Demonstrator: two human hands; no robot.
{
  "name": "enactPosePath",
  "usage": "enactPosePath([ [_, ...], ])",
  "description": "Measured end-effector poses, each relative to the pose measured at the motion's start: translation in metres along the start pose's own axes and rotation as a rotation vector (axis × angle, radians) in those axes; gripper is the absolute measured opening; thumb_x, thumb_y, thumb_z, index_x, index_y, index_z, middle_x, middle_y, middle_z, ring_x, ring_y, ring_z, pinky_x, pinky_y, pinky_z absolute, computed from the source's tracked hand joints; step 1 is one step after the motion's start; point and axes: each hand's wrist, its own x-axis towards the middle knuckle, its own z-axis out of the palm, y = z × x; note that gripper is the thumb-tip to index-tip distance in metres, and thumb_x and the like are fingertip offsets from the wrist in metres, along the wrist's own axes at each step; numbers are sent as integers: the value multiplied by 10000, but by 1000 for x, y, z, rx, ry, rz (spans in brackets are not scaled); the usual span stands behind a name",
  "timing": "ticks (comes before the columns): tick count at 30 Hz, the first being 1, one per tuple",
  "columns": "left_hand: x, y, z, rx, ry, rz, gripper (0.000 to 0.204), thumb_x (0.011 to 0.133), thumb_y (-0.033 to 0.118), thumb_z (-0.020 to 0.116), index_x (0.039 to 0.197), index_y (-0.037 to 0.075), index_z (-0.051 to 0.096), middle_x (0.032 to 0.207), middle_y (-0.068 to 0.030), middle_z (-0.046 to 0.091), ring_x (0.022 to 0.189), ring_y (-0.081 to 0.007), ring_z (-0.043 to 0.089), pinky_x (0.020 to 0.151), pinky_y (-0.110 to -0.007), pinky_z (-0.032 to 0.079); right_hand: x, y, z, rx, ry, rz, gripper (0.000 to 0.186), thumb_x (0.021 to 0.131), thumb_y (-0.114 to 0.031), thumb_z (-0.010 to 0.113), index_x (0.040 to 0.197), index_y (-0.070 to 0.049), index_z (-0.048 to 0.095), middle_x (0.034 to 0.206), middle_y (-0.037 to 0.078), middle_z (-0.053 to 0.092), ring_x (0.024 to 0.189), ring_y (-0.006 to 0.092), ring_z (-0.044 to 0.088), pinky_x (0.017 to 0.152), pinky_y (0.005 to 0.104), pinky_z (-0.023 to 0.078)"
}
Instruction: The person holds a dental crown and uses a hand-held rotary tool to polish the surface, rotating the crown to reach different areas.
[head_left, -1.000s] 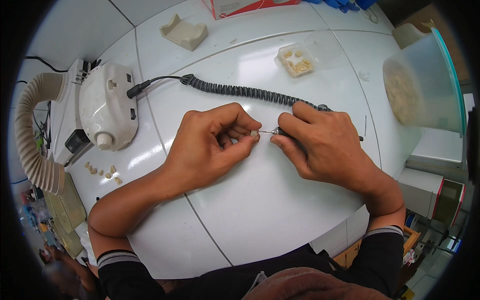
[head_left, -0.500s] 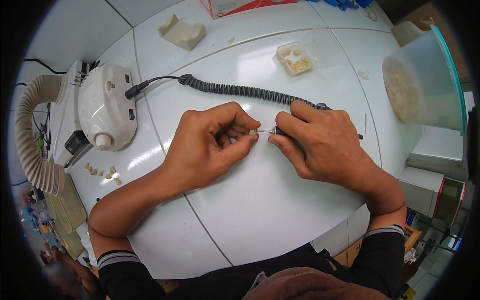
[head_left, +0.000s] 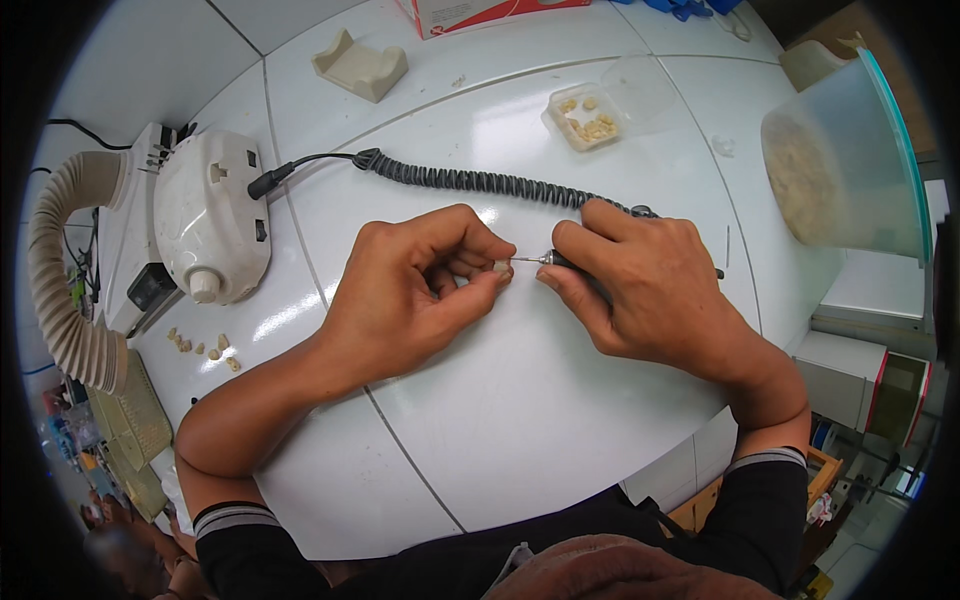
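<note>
Both forearms enter from the lower edge and rest on the white tabletop (head_left: 520,420). The left hand (head_left: 410,290) has its grip closed, thumb and fingertips pinching a small pale tooth-shaped piece (head_left: 501,267) at the centre of the tabletop. The right hand (head_left: 650,290) has its grip closed around a slim rotary handpiece (head_left: 556,261), whose thin bit meets the pinched piece. From the handpiece a dark coiled cord (head_left: 470,181) runs left to a white motor unit (head_left: 210,225). A ribbed hose (head_left: 60,280) curves at the far left. Loose pale pieces (head_left: 200,345) lie just below the motor unit. Farther off stand a clear small box of pale pieces (head_left: 585,115), a beige block (head_left: 358,65) and, at right, a large translucent tub (head_left: 840,170).
</note>
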Motion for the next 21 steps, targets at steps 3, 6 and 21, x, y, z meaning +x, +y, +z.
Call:
enactPosePath([
  [3, 2, -2, 1, -18, -3, -3, 148, 1040, 20, 814, 1172, -44, 793, 1025, -31, 820, 898, -21, 702, 752, -187, 533, -1, 1, 1, -1, -2, 2, 257, 1098, -333, 740, 1017, -90, 722, 797, 50, 599, 526, 236, 608, 500, 408, 457],
  [6, 1, -2, 1, -13, -4, -3, 149, 1039, 17, 811, 1174, -45, 794, 1030, -38, 824, 906, -24, 710, 754, -188, 540, 0, 1, 1, -2, 2, -4, 263, 1101, -336, 738, 1008, -91, 717, 796, 49, 596, 522, 230, 602, 499, 406, 456],
  [21, 2, -1, 0, 13, -1, 11, 163, 1034, 34, 818, 1179, -40, 804, 1021, -43, 829, 898, -29, 713, 745, -192, 539, 0, -1, 1, -18, -1, -14, 261, 1099, -334, 743, 997, -95, 710, 797, 46, 598, 518, 223, 598, 493, 398, 459],
])
